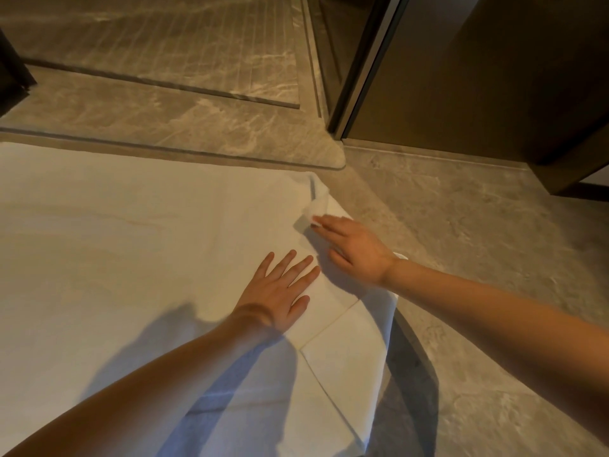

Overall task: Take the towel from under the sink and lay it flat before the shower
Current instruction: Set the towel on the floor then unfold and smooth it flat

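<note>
White towel (131, 242) spread on the grey stone floor (478, 258), its far edge just short of the raised shower sill (171, 153); the grooved shower floor (164, 44) lies beyond, and a dark door frame (359, 61) stands at the far right.

The cloth appears light, soft and wholly limp. It should follow any pull, crease readily and hold no shape of its own. On smooth stone it will probably slide as a sheet if dragged, so one part is best pinned while another is drawn out. The stitched hem band (333, 324) along the right side looks firmer than the body and, with the corners, offers the best hold.

The far-right corner (318, 201) is turned over and crumpled, while the rest lies nearly flat. The task therefore seems close to done, with this corner left to smooth.

The left hand (280, 291) lies palm down on the towel near its right side, fingers straight and slightly spread, gripping nothing. Its forearm reaches in from the near left.

The right hand (356, 252) lies palm down just right of it, fingers straight, their tips touching the crumpled corner. No curl round the cloth shows, and its thumb is hidden. Its forearm crosses in from the near right.
</note>
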The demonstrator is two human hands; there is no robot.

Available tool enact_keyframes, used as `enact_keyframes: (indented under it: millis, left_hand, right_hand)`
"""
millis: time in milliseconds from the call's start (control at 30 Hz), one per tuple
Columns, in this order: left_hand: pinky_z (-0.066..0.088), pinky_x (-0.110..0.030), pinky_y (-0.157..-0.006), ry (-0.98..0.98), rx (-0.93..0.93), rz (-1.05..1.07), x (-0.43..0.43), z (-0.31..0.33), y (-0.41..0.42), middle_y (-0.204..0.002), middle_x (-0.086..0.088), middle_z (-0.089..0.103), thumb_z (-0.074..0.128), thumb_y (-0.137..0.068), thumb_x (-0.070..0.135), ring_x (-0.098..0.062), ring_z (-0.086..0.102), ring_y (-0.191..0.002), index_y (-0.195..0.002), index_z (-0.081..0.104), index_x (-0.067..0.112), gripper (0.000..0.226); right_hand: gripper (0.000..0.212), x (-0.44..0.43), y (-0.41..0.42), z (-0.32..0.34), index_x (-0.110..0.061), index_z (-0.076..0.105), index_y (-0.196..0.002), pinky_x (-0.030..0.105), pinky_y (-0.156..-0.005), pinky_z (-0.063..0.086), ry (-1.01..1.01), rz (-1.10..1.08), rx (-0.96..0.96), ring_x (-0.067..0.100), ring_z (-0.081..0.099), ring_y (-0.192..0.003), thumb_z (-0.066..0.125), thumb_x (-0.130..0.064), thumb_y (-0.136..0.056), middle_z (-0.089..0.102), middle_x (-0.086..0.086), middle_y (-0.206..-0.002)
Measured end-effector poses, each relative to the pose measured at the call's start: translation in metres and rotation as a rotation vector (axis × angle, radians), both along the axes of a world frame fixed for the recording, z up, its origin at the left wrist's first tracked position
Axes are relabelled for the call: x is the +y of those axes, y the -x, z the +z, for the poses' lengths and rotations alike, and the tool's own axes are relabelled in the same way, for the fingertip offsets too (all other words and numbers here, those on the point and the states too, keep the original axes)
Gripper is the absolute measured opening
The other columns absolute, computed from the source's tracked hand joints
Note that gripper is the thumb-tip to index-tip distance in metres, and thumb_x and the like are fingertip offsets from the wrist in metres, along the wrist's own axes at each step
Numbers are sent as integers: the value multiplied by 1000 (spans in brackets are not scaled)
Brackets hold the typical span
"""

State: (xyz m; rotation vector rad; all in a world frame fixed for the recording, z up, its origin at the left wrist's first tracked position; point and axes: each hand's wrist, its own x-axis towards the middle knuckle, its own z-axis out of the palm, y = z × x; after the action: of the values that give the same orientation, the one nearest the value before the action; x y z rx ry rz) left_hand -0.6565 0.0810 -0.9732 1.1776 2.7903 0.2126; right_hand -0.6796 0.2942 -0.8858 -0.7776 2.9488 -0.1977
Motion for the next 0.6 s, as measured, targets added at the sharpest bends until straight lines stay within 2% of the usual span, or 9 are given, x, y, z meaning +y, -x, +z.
enact_keyframes:
  millis: [100, 167, 267, 333, 400, 500, 533, 600]
  left_hand:
    - [-12, -43, -115, 6, 1, -1, 0, 0, 0, -162, 3, 10, 3, -89, 51, -23, 5, -149, -153, 12, 29, 69]
    - [-12, -43, -114, 2, 2, -2, 1, 0, 0, -162, 3, 11, 4, -89, 51, -23, 6, -149, -153, 13, 29, 68]
    - [-9, -44, -115, -8, 2, 2, 0, -2, 0, -161, 6, 9, 8, -91, 50, -22, 4, -149, -153, 14, 31, 65]
    - [-10, -43, -115, -9, 4, 5, -1, -4, 0, -161, 10, 2, 7, -91, 50, -21, 1, -149, -153, 9, 34, 63]
    - [-12, -42, -114, -11, 5, 9, -1, -5, 0, -160, 11, -1, 7, -91, 49, -20, 0, -149, -153, 7, 35, 63]
    - [-13, -41, -114, -7, 7, 6, -1, -4, -1, -160, 11, -2, 6, -92, 49, -20, -1, -149, -153, 6, 35, 62]
    - [-12, -42, -114, -11, 9, 6, -1, -4, -1, -160, 11, -1, 7, -93, 49, -20, -1, -149, -153, 7, 35, 62]
    - [-9, -43, -115, -21, 9, 10, -1, -3, -2, -160, 10, 2, 8, -93, 49, -20, 1, -149, -153, 10, 34, 61]
  right_hand:
    - [51, 3, -9, -11, -9, 37, -148, 43, -112, 31, -124, 149, -85, 26, 37, -138, 44, -20, -99, 32, 9, -156]
    - [53, 4, -11, -12, -11, 34, -149, 37, -113, 29, -54, 124, -98, 24, 36, -138, 45, -21, -99, 29, 6, -157]
    - [56, 11, -5, -7, -16, 29, -152, 33, -113, 27, 168, -122, -46, 22, 33, -140, 45, -22, -99, 24, 4, -160]
    - [56, 19, 6, -1, -22, 22, -154, 32, -112, 25, 219, -367, 17, 23, 30, -141, 40, -26, -101, 15, 1, -162]
    - [56, 31, 20, 4, -22, 16, -155, 31, -113, 21, 192, -556, 26, 26, 22, -145, 36, -28, -103, 9, 2, -163]
    - [56, 39, 27, 7, -23, 15, -155, 45, -119, 21, 36, -756, 27, 32, 12, -148, 34, -31, -103, 2, 10, -163]
    - [56, 35, 23, 4, -22, 15, -154, 47, -119, 18, -27, -767, 57, 34, 9, -148, 33, -34, -103, 2, 12, -163]
    - [58, 19, 5, -11, -18, 13, -155, 46, -119, 12, -103, -644, 83, 32, 7, -148, 29, -37, -103, 5, 13, -162]
